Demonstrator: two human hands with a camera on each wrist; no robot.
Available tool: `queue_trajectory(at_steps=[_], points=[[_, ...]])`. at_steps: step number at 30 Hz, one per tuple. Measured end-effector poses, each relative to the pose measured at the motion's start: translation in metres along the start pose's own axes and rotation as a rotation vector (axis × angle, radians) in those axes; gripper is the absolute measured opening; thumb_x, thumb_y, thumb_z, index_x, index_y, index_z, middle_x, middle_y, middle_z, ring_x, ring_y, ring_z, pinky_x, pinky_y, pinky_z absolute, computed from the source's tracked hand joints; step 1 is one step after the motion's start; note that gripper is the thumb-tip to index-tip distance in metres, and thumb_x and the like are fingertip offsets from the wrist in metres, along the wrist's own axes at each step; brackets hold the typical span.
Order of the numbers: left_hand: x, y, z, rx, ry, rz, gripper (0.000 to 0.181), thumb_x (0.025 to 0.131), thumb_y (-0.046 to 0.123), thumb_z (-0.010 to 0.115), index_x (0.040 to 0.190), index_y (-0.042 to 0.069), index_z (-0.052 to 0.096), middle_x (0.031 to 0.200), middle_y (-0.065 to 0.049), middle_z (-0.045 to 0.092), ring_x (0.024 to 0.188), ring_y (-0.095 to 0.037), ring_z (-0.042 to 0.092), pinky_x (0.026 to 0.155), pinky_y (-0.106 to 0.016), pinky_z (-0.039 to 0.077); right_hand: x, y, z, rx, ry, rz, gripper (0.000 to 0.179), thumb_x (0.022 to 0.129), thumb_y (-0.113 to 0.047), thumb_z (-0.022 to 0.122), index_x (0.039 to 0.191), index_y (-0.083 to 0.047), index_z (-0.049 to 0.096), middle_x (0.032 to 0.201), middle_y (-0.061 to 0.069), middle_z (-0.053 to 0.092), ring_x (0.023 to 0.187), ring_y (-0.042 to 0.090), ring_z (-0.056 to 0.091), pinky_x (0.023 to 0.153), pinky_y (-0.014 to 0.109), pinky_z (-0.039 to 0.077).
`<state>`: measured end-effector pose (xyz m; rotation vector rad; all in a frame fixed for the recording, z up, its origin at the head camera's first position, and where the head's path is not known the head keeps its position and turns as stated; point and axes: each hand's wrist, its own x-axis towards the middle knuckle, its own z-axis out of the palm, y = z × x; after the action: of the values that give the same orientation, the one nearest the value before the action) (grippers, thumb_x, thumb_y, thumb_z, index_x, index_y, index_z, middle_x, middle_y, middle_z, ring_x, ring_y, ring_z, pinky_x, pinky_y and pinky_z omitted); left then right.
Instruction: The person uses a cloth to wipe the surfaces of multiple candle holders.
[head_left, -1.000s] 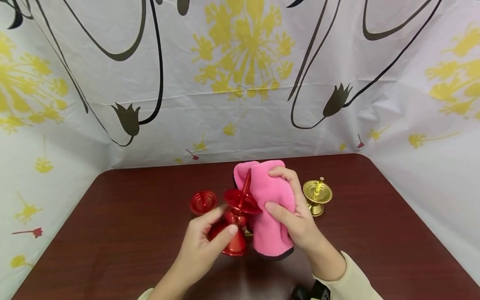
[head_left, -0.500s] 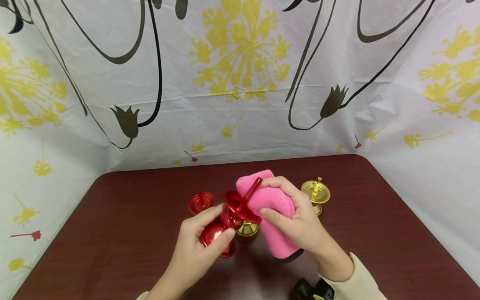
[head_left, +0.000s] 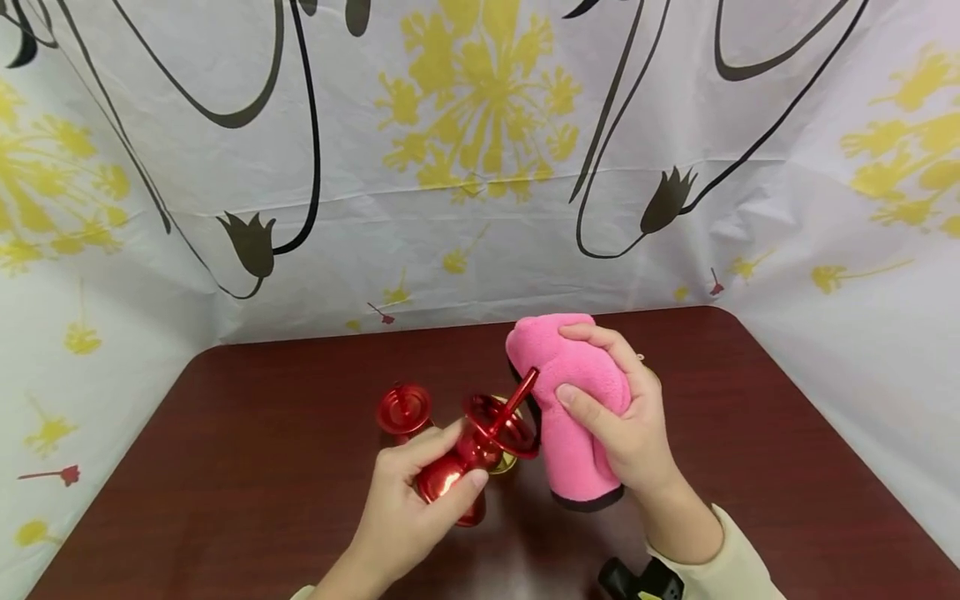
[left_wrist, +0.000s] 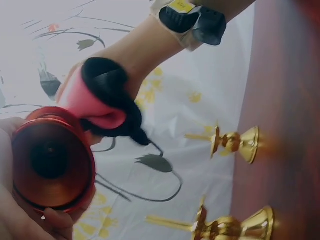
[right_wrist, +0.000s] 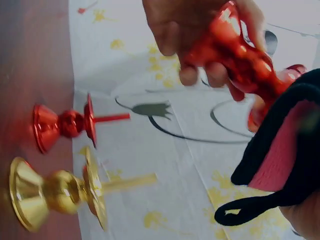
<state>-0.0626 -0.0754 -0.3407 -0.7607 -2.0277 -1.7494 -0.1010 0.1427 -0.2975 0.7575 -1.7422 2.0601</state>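
Note:
My left hand (head_left: 420, 492) grips a shiny red candlestick (head_left: 480, 450) by its lower body, fingers and thumb around it. It is tilted, its dish and spike leaning up to the right; the left wrist view looks into its hollow base (left_wrist: 52, 160). In my right hand (head_left: 626, 417) is a folded pink cloth (head_left: 577, 417) with a black edge, held beside the spike. Whether cloth and candlestick touch is unclear. A second red candlestick (right_wrist: 71, 124) stands upright on the table, behind my left hand in the head view.
Two gold candlesticks stand on the table: one (left_wrist: 232, 141) and another (left_wrist: 227, 229). In the head view the middle gold candlestick (head_left: 506, 461) is mostly hidden behind the held one. The dark red table (head_left: 285, 417) ends at a patterned white sheet (head_left: 480, 275).
The pink cloth, over the dish and spike half a second ago, has moved right and upward with my right hand. The held candlestick leans further right than one second ago and has shifted slightly right.

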Motion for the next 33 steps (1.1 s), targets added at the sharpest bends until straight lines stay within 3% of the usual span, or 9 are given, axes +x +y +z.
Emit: queue_trajectory(at_steps=[5,10,17,24,29,33], points=[[0.000,-0.004,0.001,-0.021,0.034,0.046,0.040,0.078,-0.007,0.074,0.118,-0.003,0.070,0.097,-0.017,0.073,0.083,-0.010,0.067,0.069,-0.028,0.061,-0.005,0.005,0.011,0.119,-0.013,0.035,0.048,0.088,0.011,0.051,0.131,-0.010,0.053,0.130,0.006,0.055,0.100,0.013,0.062,0.075,0.023,0.058],[-0.001,-0.005,0.001,0.050,0.105,0.052,0.045,0.074,-0.008,0.076,0.118,-0.002,0.070,0.107,-0.017,0.074,0.095,-0.008,0.069,0.078,-0.024,0.060,-0.008,0.008,0.015,0.125,-0.054,0.066,0.047,0.088,0.009,0.052,0.130,-0.013,0.053,0.130,0.005,0.056,0.106,0.013,0.060,0.076,0.023,0.057],[-0.001,-0.001,0.002,0.166,0.182,0.062,0.048,0.073,-0.007,0.079,0.119,-0.001,0.070,0.112,-0.017,0.073,0.099,-0.008,0.069,0.083,-0.020,0.057,-0.004,0.007,0.006,-0.030,-0.208,0.092,0.039,0.088,0.005,0.063,0.124,-0.008,0.055,0.111,0.002,0.062,0.090,0.014,0.063,0.069,0.028,0.058],[0.002,0.003,0.000,0.216,0.212,0.109,0.049,0.071,-0.006,0.080,0.118,0.002,0.071,0.109,-0.014,0.074,0.096,-0.008,0.068,0.083,-0.017,0.056,-0.002,0.006,0.003,-0.143,-0.270,0.057,0.039,0.085,0.009,0.066,0.121,-0.003,0.056,0.115,-0.002,0.062,0.089,0.014,0.064,0.070,0.029,0.058],[0.001,0.007,-0.003,0.244,0.193,0.069,0.048,0.072,-0.003,0.080,0.119,0.006,0.072,0.110,-0.008,0.074,0.094,-0.010,0.069,0.081,-0.018,0.057,-0.001,0.000,-0.003,-0.230,-0.321,0.047,0.041,0.082,0.009,0.070,0.119,-0.008,0.059,0.115,0.000,0.063,0.088,0.016,0.064,0.067,0.030,0.058],[0.002,0.007,-0.005,0.265,0.165,0.047,0.046,0.073,0.000,0.081,0.118,0.006,0.072,0.108,-0.007,0.075,0.089,-0.011,0.069,0.075,-0.019,0.058,0.001,-0.006,-0.010,-0.315,-0.418,0.076,0.045,0.083,0.003,0.073,0.120,-0.017,0.060,0.108,0.001,0.065,0.080,0.015,0.064,0.062,0.031,0.058]])
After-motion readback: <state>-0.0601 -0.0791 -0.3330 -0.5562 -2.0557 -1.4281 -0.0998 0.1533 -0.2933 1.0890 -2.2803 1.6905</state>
